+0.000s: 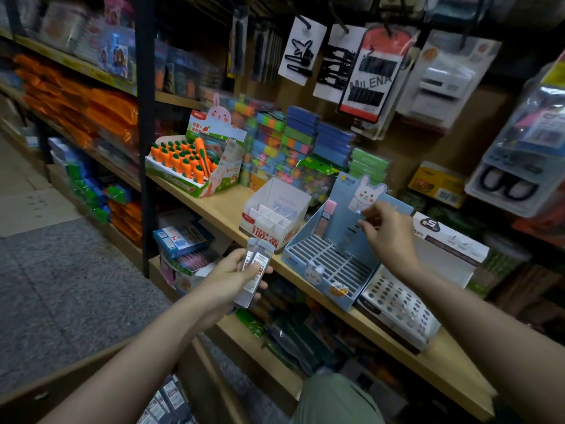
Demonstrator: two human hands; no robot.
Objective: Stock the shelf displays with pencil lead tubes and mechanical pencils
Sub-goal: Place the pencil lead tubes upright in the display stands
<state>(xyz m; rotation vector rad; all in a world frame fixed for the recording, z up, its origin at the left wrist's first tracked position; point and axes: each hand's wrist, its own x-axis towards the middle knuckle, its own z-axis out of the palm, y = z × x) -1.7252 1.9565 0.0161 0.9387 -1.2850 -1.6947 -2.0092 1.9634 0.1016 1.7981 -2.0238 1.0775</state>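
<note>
From the head view, your left hand (232,280) holds a small bundle of pencil lead tubes (256,266), fingers and thumb curled round the lower half so the tops stick up and away from you, tilted toward the shelf. The bundle's long axis runs roughly from your palm up toward the white divided box (273,214), which stands open on the wooden shelf (220,206) just beyond and slightly right of the tubes.

Your right hand (388,237) is up at the blue rabbit display (333,261), fingertips pinched at the upright back card near the rabbit picture; whether they hold a tube or only the card edge I cannot tell (the fingertips are blurred). One pink tube (327,217) already stands against that back card, upright, to the left of your right hand. The slotted tray at the front of the display lies below and between your two hands, its slots running front to back, sloping down toward you.

The relation that matters: the tubes in your left hand sit low and to the left of the blue display, near its front left corner, while your right hand is over the display itself and nearer the slots. So the likely next move is a hand-over, right hand dropping down and left to draw one tube from the bundle, then turning it to match the slots' direction.

Beside the display on the right sits a white tray with round holes (397,304), touching or nearly so.
</note>
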